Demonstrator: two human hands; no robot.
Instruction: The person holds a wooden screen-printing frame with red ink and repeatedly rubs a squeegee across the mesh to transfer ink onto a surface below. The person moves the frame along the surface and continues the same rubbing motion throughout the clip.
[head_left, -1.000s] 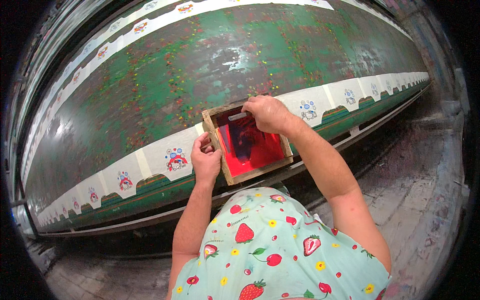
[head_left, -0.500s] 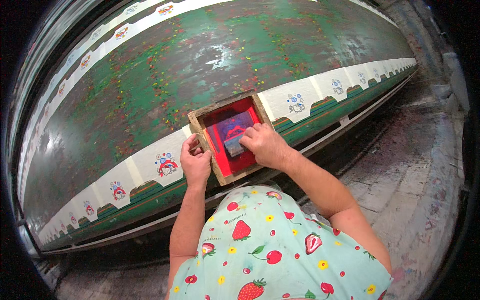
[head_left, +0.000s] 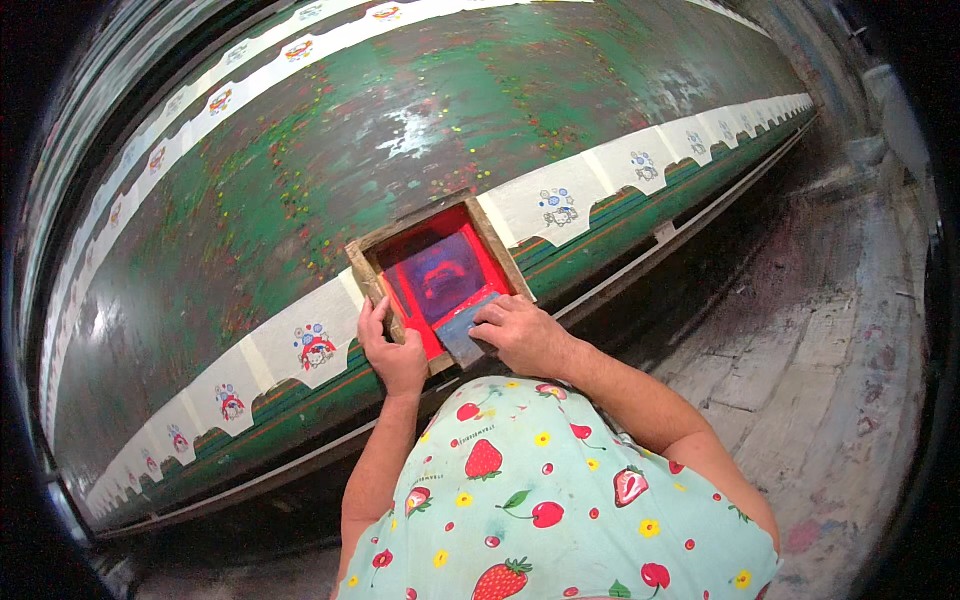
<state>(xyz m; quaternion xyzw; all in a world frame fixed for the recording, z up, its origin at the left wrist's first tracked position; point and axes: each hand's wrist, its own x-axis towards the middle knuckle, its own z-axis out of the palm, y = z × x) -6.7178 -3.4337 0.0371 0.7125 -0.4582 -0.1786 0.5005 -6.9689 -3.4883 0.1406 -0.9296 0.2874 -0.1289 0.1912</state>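
A wooden printing screen frame [head_left: 505, 248] lies on a strip of white cut pieces at the table's near edge. Red ink lines the inside of it, around a purplish mesh window [head_left: 440, 278] with a design in it. My left hand [head_left: 397, 355] grips the frame's left side, fingers over the wood and thumb toward the near corner. In my right hand [head_left: 527, 337] is a grey-blue squeegee [head_left: 463, 335], held at the near end of the frame. Its lower edge is hidden.
The long green table [head_left: 350, 180] is speckled with paint. Left of the frame, a white piece [head_left: 318, 345] bears a red-and-blue print; right of it, another [head_left: 545, 205] shows blue and grey only. More printed strips [head_left: 300, 50] run along the far side. A floor [head_left: 760, 370] lies at right.
The squeegee has slid toward me, from the middle of the mesh to the frame's near end, uncovering the design. The view has shifted a little; my left hand keeps its hold.
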